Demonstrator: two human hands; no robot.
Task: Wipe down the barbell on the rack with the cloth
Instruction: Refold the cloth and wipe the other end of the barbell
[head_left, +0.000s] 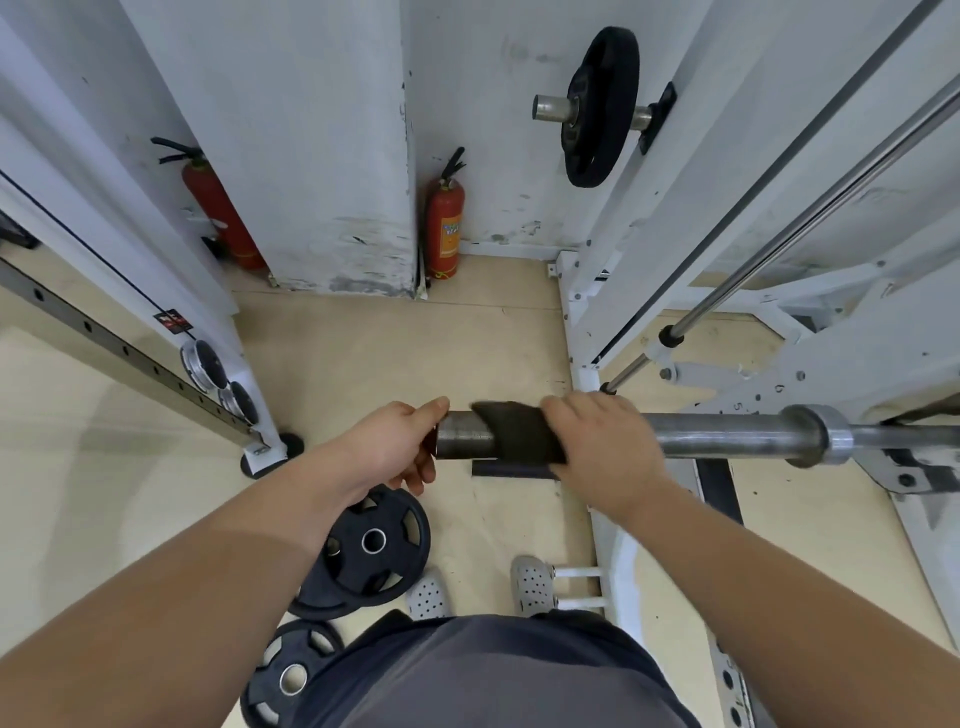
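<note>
The steel barbell (727, 432) runs across the middle of the view, its bare sleeve end pointing left. A dark cloth (519, 434) is wrapped over the sleeve near that end. My right hand (608, 452) lies over the bar and grips the cloth's right part against it. My left hand (395, 447) cups the sleeve's end face, thumb on top of the bar, fingers curled under the tip.
Black weight plates (374, 545) lie on the floor by my feet. White rack uprights (675, 234) and a chrome guide rod (810, 218) stand to the right. Two red fire extinguishers (444, 228) stand by the wall. Another plate (597, 109) hangs on a peg.
</note>
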